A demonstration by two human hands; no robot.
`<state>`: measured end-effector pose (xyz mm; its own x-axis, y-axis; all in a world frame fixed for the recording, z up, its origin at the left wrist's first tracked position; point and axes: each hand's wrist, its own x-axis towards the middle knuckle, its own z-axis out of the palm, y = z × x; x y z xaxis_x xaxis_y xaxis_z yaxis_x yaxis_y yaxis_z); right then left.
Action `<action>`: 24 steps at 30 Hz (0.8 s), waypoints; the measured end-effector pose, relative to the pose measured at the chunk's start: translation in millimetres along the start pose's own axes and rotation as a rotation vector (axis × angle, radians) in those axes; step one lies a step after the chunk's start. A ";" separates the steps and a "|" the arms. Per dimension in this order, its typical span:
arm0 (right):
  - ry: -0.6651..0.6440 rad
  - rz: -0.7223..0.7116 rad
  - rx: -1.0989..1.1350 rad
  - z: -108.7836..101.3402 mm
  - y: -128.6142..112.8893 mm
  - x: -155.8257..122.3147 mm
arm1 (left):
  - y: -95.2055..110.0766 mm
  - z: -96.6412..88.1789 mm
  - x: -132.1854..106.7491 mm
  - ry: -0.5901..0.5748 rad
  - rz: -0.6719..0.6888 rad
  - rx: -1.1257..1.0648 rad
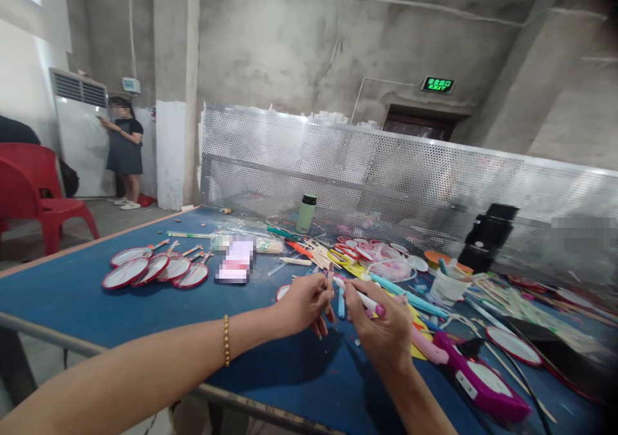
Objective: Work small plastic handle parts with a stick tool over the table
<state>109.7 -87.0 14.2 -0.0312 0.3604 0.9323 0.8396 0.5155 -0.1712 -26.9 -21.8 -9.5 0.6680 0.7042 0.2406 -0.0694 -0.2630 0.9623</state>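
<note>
Blue showed across the table (159, 322) beneath our two hands. With our left hand (302, 303) we pinched a wooden stick (329, 288) upright above the table; in our right hand (386, 325) we gripped a white and pink pen (362, 298), its tip towards the stick, though we could not tell whether the two touched. To our left lay a phone (235, 262), and farther left, overlapping red-rimmed fans (126, 273). Near the metal screen (347, 155) stood a green bottle (306, 215); on our right, a white cup (448, 290).
</note>
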 end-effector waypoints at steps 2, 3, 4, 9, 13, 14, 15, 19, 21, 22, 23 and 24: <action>-0.009 0.001 0.009 0.1 -0.4 0.0 | 0.5 -0.1 -0.6 0.002 0.007 0.009; -0.012 -0.001 0.014 0.3 -0.5 0.0 | 0.7 -0.3 -0.7 0.003 0.012 0.013; -0.016 -0.002 0.017 0.4 -0.6 0.0 | 0.8 -0.4 -0.6 0.002 0.017 0.017; -0.012 0.022 0.008 -0.1 -0.6 0.2 | 0.5 -0.9 0.4 0.001 0.002 -0.010; -0.017 0.000 0.019 -0.8 -1.3 0.3 | -0.9 -0.8 1.0 0.000 0.016 -0.001; -0.020 -0.008 0.025 -0.7 -1.4 0.3 | -1.3 -0.7 1.1 -0.001 0.021 0.001; -0.022 -0.012 0.028 -0.6 -1.4 0.4 | -1.5 -0.6 1.3 -0.001 0.021 0.000; -0.014 0.017 0.021 -0.2 -1.2 0.5 | -1.5 0.1 1.9 0.006 -0.004 -0.015; -0.016 0.024 0.014 -0.2 -1.4 0.4 | -1.3 0.4 1.9 0.009 -0.002 -0.015; -0.020 0.019 0.015 -0.3 -1.5 0.3 | -1.2 0.6 1.8 0.008 0.003 -0.014; -0.026 0.008 0.020 -0.5 -1.6 0.1 | -1.1 0.7 1.6 0.006 0.007 -0.013; -0.032 -0.002 0.028 -0.6 -1.6 -0.2 | -0.9 0.9 1.4 0.004 0.009 -0.015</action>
<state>108.7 -88.3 14.5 -0.0500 0.3837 0.9221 0.8242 0.5372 -0.1789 -25.3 -21.1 -10.1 0.6640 0.7047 0.2500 -0.0868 -0.2595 0.9618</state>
